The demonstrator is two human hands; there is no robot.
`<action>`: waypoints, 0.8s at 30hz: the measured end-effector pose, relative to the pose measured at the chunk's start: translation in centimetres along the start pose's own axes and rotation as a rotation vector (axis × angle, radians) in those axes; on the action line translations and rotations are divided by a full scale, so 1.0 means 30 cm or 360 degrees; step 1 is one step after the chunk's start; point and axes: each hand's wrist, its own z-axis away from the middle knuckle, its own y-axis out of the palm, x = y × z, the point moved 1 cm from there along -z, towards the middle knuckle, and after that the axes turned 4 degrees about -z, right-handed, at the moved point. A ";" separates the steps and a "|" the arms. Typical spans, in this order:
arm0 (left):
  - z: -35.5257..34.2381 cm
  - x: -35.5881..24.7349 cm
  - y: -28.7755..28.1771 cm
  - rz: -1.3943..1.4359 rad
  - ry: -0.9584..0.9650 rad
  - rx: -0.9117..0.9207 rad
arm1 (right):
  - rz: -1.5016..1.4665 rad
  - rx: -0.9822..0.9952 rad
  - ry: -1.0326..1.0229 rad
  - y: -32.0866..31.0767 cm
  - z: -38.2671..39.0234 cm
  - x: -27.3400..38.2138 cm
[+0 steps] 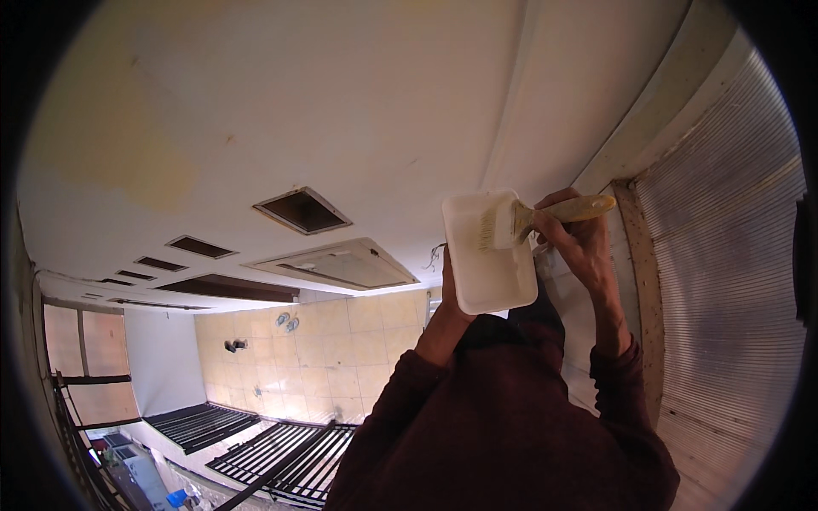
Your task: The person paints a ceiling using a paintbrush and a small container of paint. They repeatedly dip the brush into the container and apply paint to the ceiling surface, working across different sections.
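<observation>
A shallow white rectangular tray (494, 285) with rounded corners is held up in front of my chest. My left hand (452, 300) is closed on its left side, its fingers mostly hidden behind and under the tray. In my right hand (581, 243) is a paintbrush (588, 207), gripped near where the yellowish-stained handle meets the head. Its pale, whitish bristles point left and rest in or just over the tray. Brush-like streaks show on the tray bottom beside the bristle tips.
A white wall (366, 111) with a yellowish patch and several square openings (303, 210) spans the upper view. A ribbed translucent panel (724, 281) stands at the right. Far below lie a tiled floor (341, 341) with slippers (287, 322) and black railings (281, 460).
</observation>
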 end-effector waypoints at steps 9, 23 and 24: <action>0.020 -0.034 0.017 0.0144 0.0046 0.0021 | 0.0153 0.0102 -0.0082 0.038 0.001 0.013; 0.026 -0.075 0.011 0.0068 0.0046 -0.0191 | -0.0126 -0.0041 0.0111 0.041 -0.013 -0.043; 0.023 -0.077 -0.002 0.0004 0.0064 -0.0200 | -0.0229 -0.0081 0.0133 0.046 0.005 -0.053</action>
